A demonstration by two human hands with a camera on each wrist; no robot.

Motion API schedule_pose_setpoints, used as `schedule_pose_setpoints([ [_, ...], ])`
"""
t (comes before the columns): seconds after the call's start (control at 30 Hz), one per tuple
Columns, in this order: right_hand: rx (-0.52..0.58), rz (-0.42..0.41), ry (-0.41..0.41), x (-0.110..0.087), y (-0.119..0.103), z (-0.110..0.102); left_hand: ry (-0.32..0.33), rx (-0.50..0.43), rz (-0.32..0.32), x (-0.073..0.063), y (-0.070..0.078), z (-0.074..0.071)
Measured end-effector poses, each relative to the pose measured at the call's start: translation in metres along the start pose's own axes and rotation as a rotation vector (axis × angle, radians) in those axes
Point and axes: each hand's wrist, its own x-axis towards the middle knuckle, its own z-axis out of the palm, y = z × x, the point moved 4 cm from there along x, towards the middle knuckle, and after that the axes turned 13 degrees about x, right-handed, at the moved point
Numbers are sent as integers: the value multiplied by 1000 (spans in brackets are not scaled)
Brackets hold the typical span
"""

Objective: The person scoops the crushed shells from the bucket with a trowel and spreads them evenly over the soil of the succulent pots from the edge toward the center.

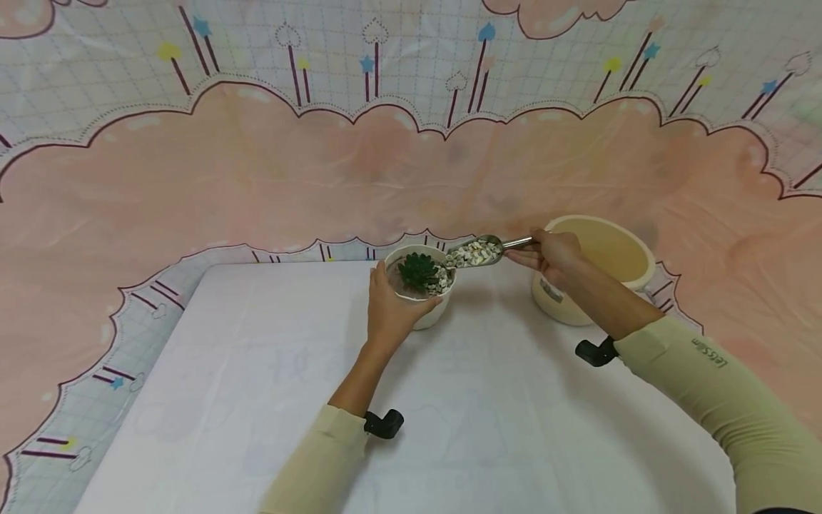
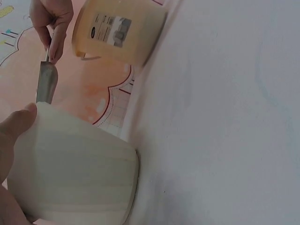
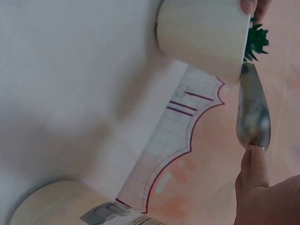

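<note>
A white pot (image 1: 432, 315) stands near the far edge of the white table, with a green succulent (image 1: 417, 271) in it. Pale pebbles (image 1: 442, 281) lie on the right side of the plant, inside the rim. My left hand (image 1: 393, 313) grips the pot, thumb on its near right side and fingers on its left. With my right hand (image 1: 557, 257) I hold the handle of a metal scoop (image 3: 253, 110), which carries more pale pebbles (image 1: 474, 252). The scoop's tip meets the pot's right rim. In the left wrist view, the pot wall (image 2: 75, 159) hides the plant.
A cream bucket (image 1: 565, 307) with a printed label (image 2: 110, 29) stands at the table's right, partly behind my right forearm. The white tabletop (image 1: 257, 400) spreads toward me. Behind it hangs a pink and white patterned cloth (image 1: 289, 178).
</note>
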Motion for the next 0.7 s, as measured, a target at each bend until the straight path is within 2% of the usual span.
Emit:
schedule_pose_setpoints([
  [0.23, -1, -16, -16, 0, 1, 3, -50, -38, 86, 5, -5, -4],
  [0.33, -13, -21, -20, 0, 1, 4, -71, -40, 100, 6, -6, -5],
  [0.53, -19, -14, -17, 1, 2, 4, -108, -43, 58, 5, -4, -6],
  [0.7, -9, -11, -27, 1, 2, 4, -91, -28, -14, -1, -1, -3],
])
